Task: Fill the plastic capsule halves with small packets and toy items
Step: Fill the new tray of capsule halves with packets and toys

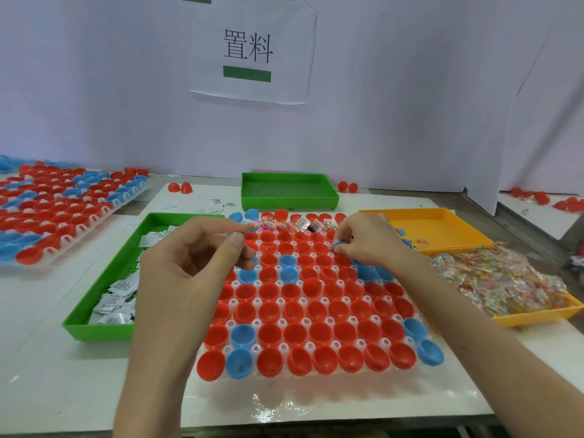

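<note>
Counts from my feed: two hands, two racks, two green trays, two yellow trays, one packet in hand.

The left hand [189,273] has curled fingers [221,229], thumb tip close to the index tip. I can't tell if anything is pinched there. The right hand [369,245] fingers [347,230] are pinched on one small packet [335,245], white and blue with print, held low over the capsule halves [319,311].

The halves sit open side up in the main rack [309,345], right under both sets of fingers and running back toward my wrists. They are mostly red with a few blue. In the front row I count nine: seven red, two blue. They are glossy round cups, and the near rows look unfilled. The filled row [303,224] lies just past the fingertips, with packets sticking out of the cups.

Left of the left fingers is a green tray [104,324] holding white packets [117,298]. Beyond both hands is the second green tray [289,177]. Right of the right fingers is a yellow tray [442,230]. Nearer me on that side is the other yellow tray [531,317], heaped with colourful toy packets [505,279].

Far left on the bench [47,358] is the second rack [57,216] of red and blue halves. Two loose red halves [175,187] lie at the back, left of the far green tray. Two more [347,186] lie on its right.
</note>
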A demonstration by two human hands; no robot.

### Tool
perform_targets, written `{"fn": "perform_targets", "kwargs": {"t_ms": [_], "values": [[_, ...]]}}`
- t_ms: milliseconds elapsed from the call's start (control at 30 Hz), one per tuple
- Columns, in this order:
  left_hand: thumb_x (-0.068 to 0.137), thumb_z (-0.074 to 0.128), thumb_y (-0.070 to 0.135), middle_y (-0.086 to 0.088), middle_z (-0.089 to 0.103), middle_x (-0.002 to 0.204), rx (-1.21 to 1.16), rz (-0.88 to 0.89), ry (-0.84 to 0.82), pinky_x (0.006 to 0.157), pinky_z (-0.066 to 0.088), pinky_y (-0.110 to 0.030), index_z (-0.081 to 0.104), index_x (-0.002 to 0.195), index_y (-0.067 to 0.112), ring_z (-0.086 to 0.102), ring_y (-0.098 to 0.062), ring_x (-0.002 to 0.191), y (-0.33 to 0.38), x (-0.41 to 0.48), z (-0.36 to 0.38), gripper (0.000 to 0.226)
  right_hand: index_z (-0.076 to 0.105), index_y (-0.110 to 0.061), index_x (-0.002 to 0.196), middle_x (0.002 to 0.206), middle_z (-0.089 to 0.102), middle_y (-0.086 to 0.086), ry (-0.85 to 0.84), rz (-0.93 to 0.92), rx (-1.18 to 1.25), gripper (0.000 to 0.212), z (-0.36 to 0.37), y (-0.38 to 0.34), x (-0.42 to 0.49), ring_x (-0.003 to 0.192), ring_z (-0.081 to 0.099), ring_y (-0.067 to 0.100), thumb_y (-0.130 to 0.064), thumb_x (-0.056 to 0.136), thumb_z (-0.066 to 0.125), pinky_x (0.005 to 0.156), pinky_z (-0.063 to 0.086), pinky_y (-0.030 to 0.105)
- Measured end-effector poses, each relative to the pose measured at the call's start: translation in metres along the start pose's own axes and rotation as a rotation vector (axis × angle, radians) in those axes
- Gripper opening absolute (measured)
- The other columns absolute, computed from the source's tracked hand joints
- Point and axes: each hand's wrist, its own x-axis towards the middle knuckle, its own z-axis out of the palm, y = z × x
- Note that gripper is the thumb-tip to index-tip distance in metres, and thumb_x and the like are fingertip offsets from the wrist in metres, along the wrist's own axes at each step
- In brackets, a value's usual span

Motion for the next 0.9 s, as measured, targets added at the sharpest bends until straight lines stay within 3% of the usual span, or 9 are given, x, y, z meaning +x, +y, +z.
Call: {"fn": "perform_targets", "kwargs": {"t_ms": [567,667,900], "values": [[0.09,0.067,0.008,0.003,0.075,0.074,0.043,0.002,0.016,0.065,0.055,-0.013,0.075,0.087,0.034,0.073,-0.011,0.071,-0.006,0.002,-0.004,0.027,0.069,-0.037,0.081,0.077,0.067,-0.02,-0.025,-0.038,0.075,0.016,-0.007,0.008,0.008,0.081,0.057,-0.001,-0.04,0.074,0.083,0.085,0.026,0.035],[0.09,0.067,0.008,0.004,0.075,0.074,0.052,0.001,0.012,0.065,0.055,-0.013,0.075,0.087,0.035,0.073,-0.01,0.071,-0.006,0.001,-0.004,0.028,0.067,-0.04,0.075,0.073,0.064,-0.024,-0.034,-0.038,0.088,0.015,-0.008,0.009,0.008,0.077,0.053,-0.007,-0.041,0.076,0.082,0.084,0.024,0.034],[0.09,0.067,0.008,0.004,0.075,0.074,0.07,-0.004,0.016,0.065,0.055,-0.012,0.075,0.086,0.037,0.073,-0.01,0.072,-0.007,0.001,-0.004,0.03,0.066,-0.04,0.069,0.073,0.063,-0.022,-0.009,-0.063,0.026,0.021,-0.005,0.002,0.008,0.074,0.05,-0.003,-0.031,0.085,0.076,0.089,0.025,0.034]]}}
